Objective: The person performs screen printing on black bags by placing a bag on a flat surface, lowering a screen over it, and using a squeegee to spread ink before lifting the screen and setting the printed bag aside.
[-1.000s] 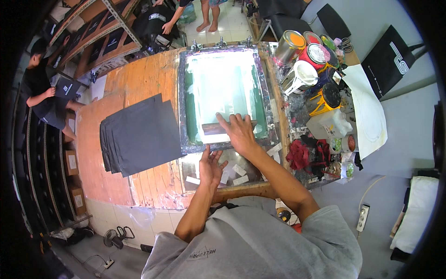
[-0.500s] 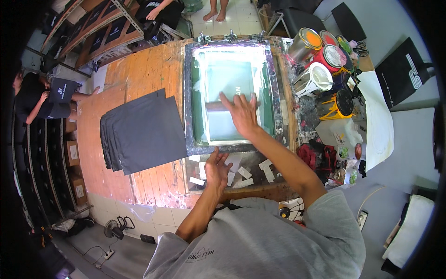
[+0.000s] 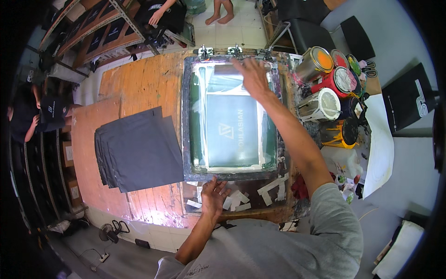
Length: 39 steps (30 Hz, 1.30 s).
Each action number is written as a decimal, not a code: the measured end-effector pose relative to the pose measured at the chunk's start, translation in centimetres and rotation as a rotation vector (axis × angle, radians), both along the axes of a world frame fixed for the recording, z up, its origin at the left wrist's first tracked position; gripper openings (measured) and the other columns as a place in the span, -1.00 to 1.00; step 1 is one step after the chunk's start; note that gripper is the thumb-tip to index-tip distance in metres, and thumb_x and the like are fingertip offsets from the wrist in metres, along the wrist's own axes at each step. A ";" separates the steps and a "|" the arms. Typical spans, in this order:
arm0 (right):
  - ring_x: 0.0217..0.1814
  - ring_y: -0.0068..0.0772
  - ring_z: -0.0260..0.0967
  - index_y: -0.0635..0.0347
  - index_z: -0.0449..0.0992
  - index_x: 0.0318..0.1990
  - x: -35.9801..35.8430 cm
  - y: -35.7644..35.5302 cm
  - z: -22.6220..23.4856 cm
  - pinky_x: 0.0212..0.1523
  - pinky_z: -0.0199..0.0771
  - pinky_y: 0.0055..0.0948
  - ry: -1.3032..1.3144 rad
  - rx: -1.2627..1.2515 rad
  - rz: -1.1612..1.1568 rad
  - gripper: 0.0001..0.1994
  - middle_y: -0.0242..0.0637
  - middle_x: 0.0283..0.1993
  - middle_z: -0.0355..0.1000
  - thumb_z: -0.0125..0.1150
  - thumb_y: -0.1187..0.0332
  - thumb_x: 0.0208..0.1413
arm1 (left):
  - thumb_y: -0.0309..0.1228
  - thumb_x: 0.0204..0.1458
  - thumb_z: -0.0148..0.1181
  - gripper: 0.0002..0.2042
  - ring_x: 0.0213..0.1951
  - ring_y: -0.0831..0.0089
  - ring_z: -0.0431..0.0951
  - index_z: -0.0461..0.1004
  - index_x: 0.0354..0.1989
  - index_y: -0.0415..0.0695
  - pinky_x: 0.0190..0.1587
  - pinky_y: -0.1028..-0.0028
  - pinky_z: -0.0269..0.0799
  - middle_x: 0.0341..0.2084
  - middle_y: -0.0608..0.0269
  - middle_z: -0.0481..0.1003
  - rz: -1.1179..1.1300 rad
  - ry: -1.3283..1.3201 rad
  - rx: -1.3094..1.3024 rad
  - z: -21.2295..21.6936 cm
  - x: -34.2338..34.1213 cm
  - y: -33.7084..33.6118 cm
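A screen printing frame [image 3: 187,125] with dark edges and a green-bordered mesh lies before me. A pale logo and lettering show through its middle. At the mesh's far end my right hand [image 3: 254,79] is closed on a squeegee [image 3: 226,70], a brownish bar that the hand partly covers. My left hand [image 3: 213,199] grips the frame's near edge, fingers curled at the rim. Left of the frame lies a fanned stack of black sheets [image 3: 139,149], perhaps flat bags; I cannot tell their kind.
Hinge clamps [image 3: 235,51] line the frame's far side. Paint cans [image 3: 320,104] and scissors [image 3: 369,69] crowd the right side. White tape scraps [image 3: 239,200] lie near the left hand. At far left a person holds a black printed item [image 3: 51,109]; bare feet [image 3: 220,18] show beyond the table.
My right hand has moved the squeegee from the middle of the mesh to its far end, uncovering the logo. The left hand stays at the near edge. The whole view has shifted slightly.
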State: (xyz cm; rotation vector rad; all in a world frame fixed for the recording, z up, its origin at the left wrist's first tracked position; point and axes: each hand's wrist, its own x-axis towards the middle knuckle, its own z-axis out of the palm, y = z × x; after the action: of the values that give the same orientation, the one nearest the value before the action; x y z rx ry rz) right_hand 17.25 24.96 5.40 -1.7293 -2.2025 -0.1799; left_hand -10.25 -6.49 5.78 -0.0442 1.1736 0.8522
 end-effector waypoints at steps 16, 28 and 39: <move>0.04 -0.14 0.40 -0.15 0.39 0.36 -6.1 -9.7 3.7 0.01 0.21 -0.06 -0.004 -0.217 -0.137 -0.32 -0.16 -0.12 0.47 0.11 0.64 0.04 | -0.19 0.19 0.34 -0.62 -0.02 0.14 0.51 0.31 -0.05 -0.13 0.05 0.08 0.46 -0.14 0.10 0.44 0.002 0.002 0.148 2.4 -0.3 0.7; -0.17 -0.24 0.24 0.01 0.40 0.36 -10.4 -27.2 14.5 -0.10 0.11 -0.13 0.113 -0.027 0.058 -0.42 -0.25 -0.26 0.30 0.29 0.20 0.17 | -0.28 0.21 0.28 -0.71 -0.04 0.16 0.62 0.42 -0.03 -0.16 0.19 0.08 0.40 -0.20 0.12 0.58 -0.046 -0.102 0.379 8.8 -0.6 2.5; -0.35 -0.16 0.46 0.09 0.62 -0.04 -6.8 -15.2 24.6 -0.22 0.33 -0.13 0.085 0.317 0.080 -0.52 -0.17 -0.42 0.49 0.24 -0.14 0.20 | -0.17 0.31 0.07 -0.63 -0.01 -0.05 0.60 0.53 -0.04 -0.28 0.13 -0.01 0.38 -0.13 -0.12 0.54 -0.344 0.976 0.697 5.1 -2.0 16.3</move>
State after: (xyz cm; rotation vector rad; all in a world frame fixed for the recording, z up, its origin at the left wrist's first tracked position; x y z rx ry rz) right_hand 10.41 9.72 30.01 -1.4489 -2.0482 -0.4050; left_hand -12.20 9.78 10.88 1.2272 1.6299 0.9480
